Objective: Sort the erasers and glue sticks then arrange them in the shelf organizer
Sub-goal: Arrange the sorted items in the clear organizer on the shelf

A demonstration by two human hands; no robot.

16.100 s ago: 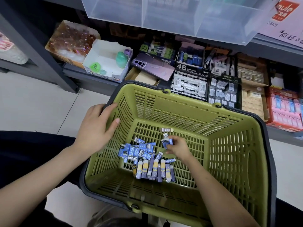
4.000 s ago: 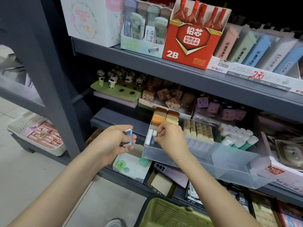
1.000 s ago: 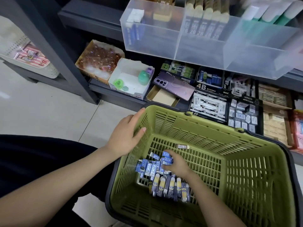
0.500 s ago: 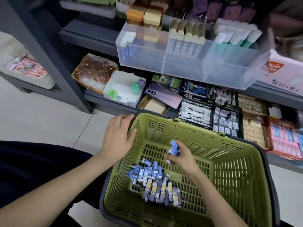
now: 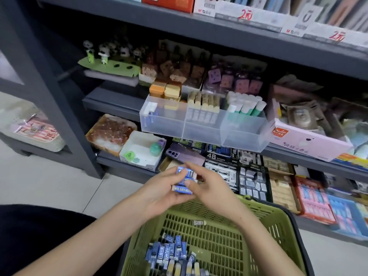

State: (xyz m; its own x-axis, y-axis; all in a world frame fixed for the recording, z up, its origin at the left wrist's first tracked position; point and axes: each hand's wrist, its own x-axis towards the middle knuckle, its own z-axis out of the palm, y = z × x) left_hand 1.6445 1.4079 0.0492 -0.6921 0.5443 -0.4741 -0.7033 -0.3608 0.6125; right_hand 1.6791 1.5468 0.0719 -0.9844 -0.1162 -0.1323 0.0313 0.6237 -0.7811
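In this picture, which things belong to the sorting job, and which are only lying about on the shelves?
Belong to the job: blue erasers held by left hand and right hand; loose erasers in green basket; clear organizer.
Lying about: purple phone; panda figures; pink box.

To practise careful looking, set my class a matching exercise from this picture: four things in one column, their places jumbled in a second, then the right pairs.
Things
1 phone
2 green sticks
3 blue erasers
4 lone eraser

Places
A in the clear organizer's right compartment
B on the basket's floor, apart from the pile
C on a brown box
D held between left hand and right hand

Pairs: 1-C, 2-A, 3-D, 4-B
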